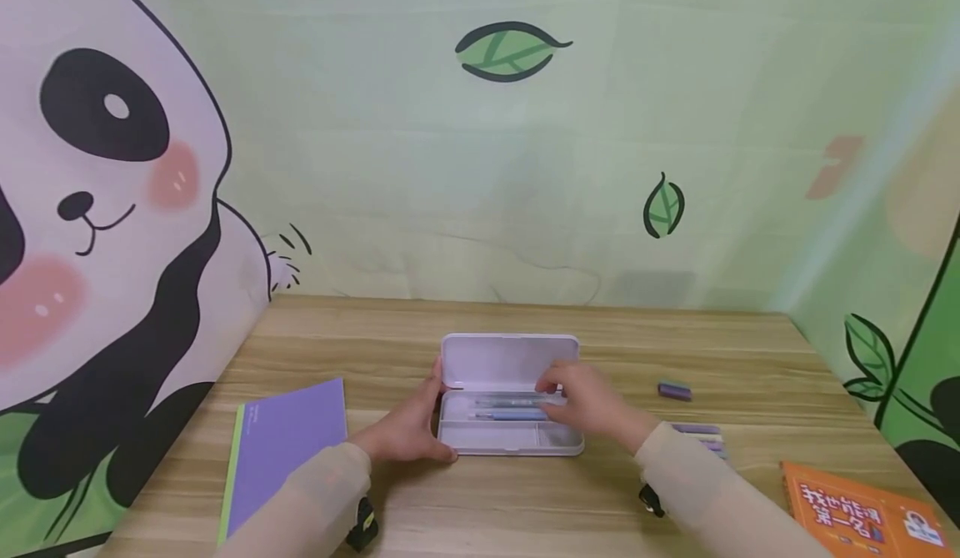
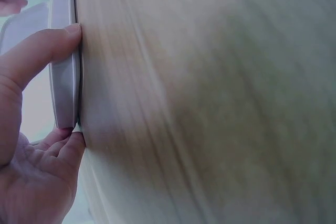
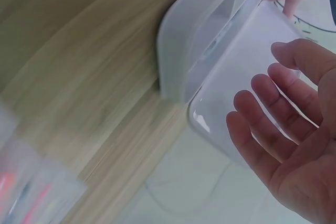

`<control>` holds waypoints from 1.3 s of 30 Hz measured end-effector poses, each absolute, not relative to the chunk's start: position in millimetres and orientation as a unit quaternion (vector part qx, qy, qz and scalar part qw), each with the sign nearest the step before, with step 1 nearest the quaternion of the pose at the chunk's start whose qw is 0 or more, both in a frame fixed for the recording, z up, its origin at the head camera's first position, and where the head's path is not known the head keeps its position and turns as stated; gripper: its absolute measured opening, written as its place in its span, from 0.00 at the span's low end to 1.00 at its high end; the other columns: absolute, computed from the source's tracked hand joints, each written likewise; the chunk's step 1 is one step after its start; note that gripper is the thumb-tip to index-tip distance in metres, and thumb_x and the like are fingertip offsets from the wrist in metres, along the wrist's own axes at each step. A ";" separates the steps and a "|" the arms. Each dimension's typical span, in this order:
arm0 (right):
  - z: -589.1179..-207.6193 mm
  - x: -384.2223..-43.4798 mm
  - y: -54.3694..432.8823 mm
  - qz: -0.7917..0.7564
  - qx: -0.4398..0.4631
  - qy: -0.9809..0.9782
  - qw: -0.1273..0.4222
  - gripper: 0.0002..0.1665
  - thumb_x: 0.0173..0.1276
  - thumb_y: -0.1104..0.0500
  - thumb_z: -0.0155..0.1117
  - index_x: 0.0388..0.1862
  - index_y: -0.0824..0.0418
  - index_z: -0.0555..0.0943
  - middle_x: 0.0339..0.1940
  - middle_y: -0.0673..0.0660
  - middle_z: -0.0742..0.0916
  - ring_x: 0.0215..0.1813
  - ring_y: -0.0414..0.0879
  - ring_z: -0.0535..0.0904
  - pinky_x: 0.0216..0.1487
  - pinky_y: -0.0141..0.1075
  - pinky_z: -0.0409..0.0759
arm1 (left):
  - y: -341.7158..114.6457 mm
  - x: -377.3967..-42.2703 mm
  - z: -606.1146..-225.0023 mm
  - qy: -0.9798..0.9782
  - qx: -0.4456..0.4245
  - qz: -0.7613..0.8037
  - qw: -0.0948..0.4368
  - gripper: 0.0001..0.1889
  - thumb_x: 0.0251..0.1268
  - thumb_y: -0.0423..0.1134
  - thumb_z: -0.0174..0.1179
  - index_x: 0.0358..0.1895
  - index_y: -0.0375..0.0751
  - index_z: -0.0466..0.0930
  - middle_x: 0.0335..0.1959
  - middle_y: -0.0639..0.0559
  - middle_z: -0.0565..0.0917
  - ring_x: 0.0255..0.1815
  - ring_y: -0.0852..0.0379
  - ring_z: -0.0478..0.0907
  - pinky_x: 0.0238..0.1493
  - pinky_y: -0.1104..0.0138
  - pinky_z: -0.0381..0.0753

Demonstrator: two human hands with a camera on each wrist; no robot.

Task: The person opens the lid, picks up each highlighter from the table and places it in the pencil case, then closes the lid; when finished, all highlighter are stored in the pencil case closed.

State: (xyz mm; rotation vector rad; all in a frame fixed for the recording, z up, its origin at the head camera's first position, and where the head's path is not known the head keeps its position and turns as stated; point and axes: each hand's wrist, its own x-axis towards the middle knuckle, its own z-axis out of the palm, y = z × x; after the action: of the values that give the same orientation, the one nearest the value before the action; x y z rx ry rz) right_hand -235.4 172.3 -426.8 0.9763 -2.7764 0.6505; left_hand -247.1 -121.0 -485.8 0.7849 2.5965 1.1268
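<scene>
A white pencil case (image 1: 483, 436) lies on the table with its lid (image 1: 495, 361) raised at the back. Pens (image 1: 510, 414) lie side by side in its rear compartment. At the case's left end, my left hand (image 1: 408, 426) grips it, thumb at the front corner and fingertips at the back; the left wrist view shows the thumb pressed along the case wall (image 2: 64, 87). Above the right part of the case is my right hand (image 1: 588, 399). In the right wrist view, the right hand (image 3: 294, 124) has its fingers spread and loosely bent, with nothing between them.
To the left lies a purple notebook (image 1: 296, 441) with a green edge. On the right are a small dark purple object (image 1: 675, 391), a pack of pens (image 1: 701, 433) partly behind the right sleeve, and an orange book (image 1: 862, 508). A printed backdrop (image 1: 375, 166) stands behind the table.
</scene>
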 end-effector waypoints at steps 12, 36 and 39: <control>-423.6 -221.4 221.1 0.207 0.263 -0.940 0.062 0.09 0.55 0.63 0.72 0.36 0.60 0.85 0.32 0.50 0.85 0.33 0.43 0.78 0.33 0.31 0.75 | -121.6 -247.1 -486.8 0.879 0.264 0.385 0.101 0.74 0.36 0.38 0.80 0.75 0.33 0.23 0.65 0.38 0.67 0.67 0.48 0.64 0.71 0.50 0.58; -443.5 -206.8 297.7 0.182 0.199 -0.961 0.062 0.10 0.52 0.66 0.72 0.35 0.61 0.86 0.31 0.50 0.85 0.32 0.41 0.78 0.31 0.32 0.76 | -122.3 -246.7 -486.8 0.879 0.261 0.384 0.104 0.74 0.37 0.38 0.79 0.76 0.35 0.22 0.68 0.38 0.64 0.68 0.48 0.62 0.73 0.51 0.56; -447.2 -206.6 306.1 0.176 0.192 -0.964 0.057 0.09 0.52 0.65 0.72 0.34 0.61 0.86 0.31 0.50 0.85 0.33 0.42 0.78 0.32 0.33 0.76 | -121.9 -246.9 -487.7 0.880 0.259 0.384 0.106 0.74 0.37 0.38 0.79 0.76 0.36 0.22 0.70 0.37 0.63 0.70 0.48 0.60 0.73 0.51 0.55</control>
State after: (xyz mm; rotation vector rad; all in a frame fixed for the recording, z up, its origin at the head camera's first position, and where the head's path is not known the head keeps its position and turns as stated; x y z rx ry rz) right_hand -206.6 306.1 -447.2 0.5828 -2.9228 0.5352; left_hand -246.9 -121.9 -487.7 0.7619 2.5937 1.1301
